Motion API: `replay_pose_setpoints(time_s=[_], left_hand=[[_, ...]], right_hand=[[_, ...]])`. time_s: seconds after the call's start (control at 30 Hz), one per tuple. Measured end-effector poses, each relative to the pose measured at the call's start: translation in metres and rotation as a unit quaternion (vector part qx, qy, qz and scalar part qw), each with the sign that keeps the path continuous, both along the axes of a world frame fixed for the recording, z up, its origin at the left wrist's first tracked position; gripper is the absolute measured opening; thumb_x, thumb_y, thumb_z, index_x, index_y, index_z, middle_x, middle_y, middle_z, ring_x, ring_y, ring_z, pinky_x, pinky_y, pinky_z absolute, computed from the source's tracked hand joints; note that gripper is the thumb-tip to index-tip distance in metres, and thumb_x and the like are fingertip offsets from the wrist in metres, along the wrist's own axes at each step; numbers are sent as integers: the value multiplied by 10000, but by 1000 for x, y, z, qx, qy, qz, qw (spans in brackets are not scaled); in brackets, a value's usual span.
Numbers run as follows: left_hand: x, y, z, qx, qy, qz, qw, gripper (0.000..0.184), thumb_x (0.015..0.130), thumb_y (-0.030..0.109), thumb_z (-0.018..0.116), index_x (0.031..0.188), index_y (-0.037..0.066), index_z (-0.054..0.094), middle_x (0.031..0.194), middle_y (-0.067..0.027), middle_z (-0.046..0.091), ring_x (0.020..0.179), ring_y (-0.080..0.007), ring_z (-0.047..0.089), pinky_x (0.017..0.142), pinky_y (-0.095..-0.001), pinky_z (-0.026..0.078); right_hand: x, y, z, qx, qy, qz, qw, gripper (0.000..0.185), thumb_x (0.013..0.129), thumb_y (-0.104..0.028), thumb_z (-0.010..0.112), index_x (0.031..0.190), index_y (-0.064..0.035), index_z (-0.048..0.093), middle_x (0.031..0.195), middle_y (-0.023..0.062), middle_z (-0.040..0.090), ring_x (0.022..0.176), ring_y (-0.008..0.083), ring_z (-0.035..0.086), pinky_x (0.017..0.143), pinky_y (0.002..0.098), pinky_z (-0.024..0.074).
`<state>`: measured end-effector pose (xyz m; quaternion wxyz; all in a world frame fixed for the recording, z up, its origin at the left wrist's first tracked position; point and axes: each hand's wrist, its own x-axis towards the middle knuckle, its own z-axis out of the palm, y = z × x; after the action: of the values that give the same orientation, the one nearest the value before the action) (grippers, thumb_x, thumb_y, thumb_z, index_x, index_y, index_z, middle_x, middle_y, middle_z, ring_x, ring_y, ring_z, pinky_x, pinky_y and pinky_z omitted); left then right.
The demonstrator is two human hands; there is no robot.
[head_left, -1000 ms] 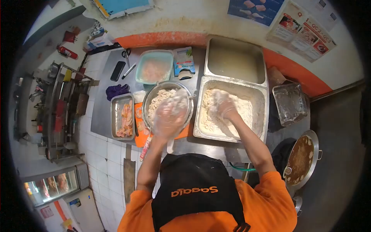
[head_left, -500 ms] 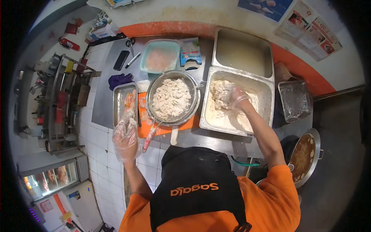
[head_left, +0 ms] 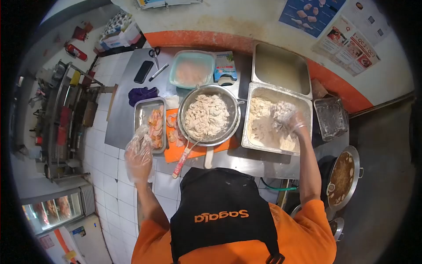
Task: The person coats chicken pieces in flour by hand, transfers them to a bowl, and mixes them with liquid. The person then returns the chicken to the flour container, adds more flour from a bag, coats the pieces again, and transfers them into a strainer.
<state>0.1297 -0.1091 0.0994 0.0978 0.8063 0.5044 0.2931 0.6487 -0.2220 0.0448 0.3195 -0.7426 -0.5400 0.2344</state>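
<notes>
My left hand point(head_left: 140, 154), in a clear plastic glove, hangs at the near left corner of a metal tray point(head_left: 137, 115). Its fingers are stretched out, with nothing visible in them. Raw meat pieces point(head_left: 156, 125) lie in that tray. My right hand point(head_left: 292, 118), also gloved, is inside the steel pan of flour point(head_left: 259, 110). Flour thickly coats its fingers and hides whether they hold anything. Between the hands stands a round strainer point(head_left: 237, 112) filled with flour-coated pieces point(head_left: 206, 114).
An orange cutting board point(head_left: 173, 155) lies under the strainer with raw pieces on it. Behind are a lidded tub point(head_left: 176, 81), a box point(head_left: 225, 66), a phone point(head_left: 143, 71), scissors point(head_left: 154, 53) and a steel pan of cloudy liquid point(head_left: 281, 66). A pan of oil point(head_left: 343, 176) stands at right.
My right hand has shifted rightward through the flour. My left hand has drawn back a little from the tray toward me. The whole view has shifted slightly.
</notes>
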Motion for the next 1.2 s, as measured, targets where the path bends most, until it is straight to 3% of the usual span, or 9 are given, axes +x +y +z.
replay_pose_setpoints(time_s=[0.27,0.37,0.47,0.6,0.77,0.87,1.0,1.17,1.2], left_hand=[[44,84,-117,5,11,-201,980,577,821,88,619,1378,50,473,1330,-143,567,1244,-264,521,1057,-358,399],[89,98,-120,-225,-188,-203,934,635,802,65,605,1411,55,427,1330,-135,564,1205,-229,536,1037,-331,410],[107,106,-125,-347,-203,-227,887,657,792,39,577,1423,45,394,1139,-90,654,990,-176,615,846,-296,502],[114,103,-123,-449,-196,-246,836,662,794,31,583,1426,67,391,697,42,593,590,-112,507,519,-302,435],[103,100,-161,-268,-134,-208,931,450,809,35,584,1254,55,521,915,-82,635,735,-146,587,638,-315,483],[137,89,-55,-236,-116,-224,939,262,813,94,596,1056,2,568,708,-86,565,638,-193,569,591,-355,455],[196,59,-38,-55,-87,-339,935,333,822,118,604,1139,17,592,795,-144,624,719,-308,609,682,-402,504],[356,21,-59,-183,146,-454,860,347,789,101,570,1119,18,635,979,-197,667,916,-293,651,729,-430,540],[390,30,-122,-30,218,-489,844,263,787,88,569,1017,17,673,974,-206,672,926,-273,661,729,-435,540]], right_hand=[[-76,46,69,182,412,39,892,521,775,-311,741,1158,13,601,1111,160,649,993,274,630,881,370,508],[-114,82,63,163,363,124,909,591,762,-334,759,1212,5,581,1200,164,628,1079,283,614,945,366,491],[-142,140,41,78,-71,263,959,590,699,-312,774,1196,-48,598,1160,193,599,1117,337,543,1012,402,412],[-154,145,33,10,81,204,975,443,718,-250,765,1083,-34,638,1004,176,659,912,292,626,850,380,498],[-73,106,14,13,119,94,988,348,715,-158,772,1016,-21,666,961,146,703,814,209,666,763,360,536],[17,47,-4,-217,173,-61,959,474,751,-216,749,1179,-54,626,1003,183,682,899,241,666,828,360,536],[103,-10,-120,-262,-260,120,922,541,781,-276,712,1266,-85,564,1194,244,604,1103,319,602,960,393,483],[10,10,-65,-196,3,136,971,624,720,-300,776,1252,-59,554,1110,232,636,1009,355,629,878,393,512],[-1,5,-59,-245,-71,181,950,551,757,-277,732,1239,-68,566,1097,223,645,990,348,638,874,391,516]])
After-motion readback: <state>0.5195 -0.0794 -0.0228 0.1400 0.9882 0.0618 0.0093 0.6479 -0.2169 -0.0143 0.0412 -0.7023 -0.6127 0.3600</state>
